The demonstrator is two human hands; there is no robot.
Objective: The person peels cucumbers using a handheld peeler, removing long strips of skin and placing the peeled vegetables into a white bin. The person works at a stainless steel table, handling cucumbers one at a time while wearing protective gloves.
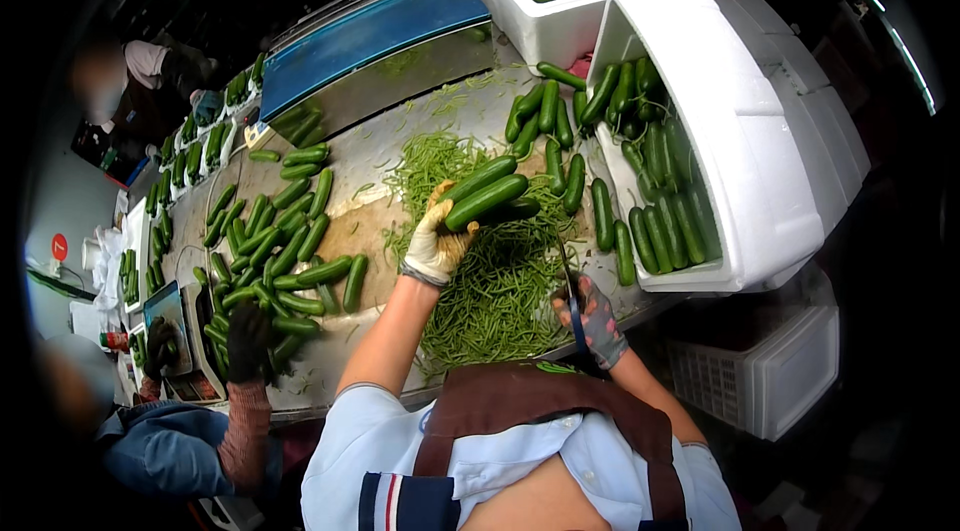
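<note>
My left hand [435,250], in a cream work glove, holds a bunch of three cucumbers [487,202] above the table. Their free ends point up and to the right. Lower right, my right hand [600,322] wears a grey patterned glove. It grips what look like scissors [575,313] with a blue handle, whose dark narrow blade points away from me; how far the blades are apart cannot be seen. Beneath both hands spreads a heap of thin green cut stems [487,310].
A white foam box [750,156] lies tipped on its side at the right, cucumbers spilling out. Another foam box [547,21] stands behind it. At left are loose cucumbers [281,246], a scale [199,336] and a co-worker's dark-gloved hand [250,340]. A blue-topped steel unit [375,43] borders the table.
</note>
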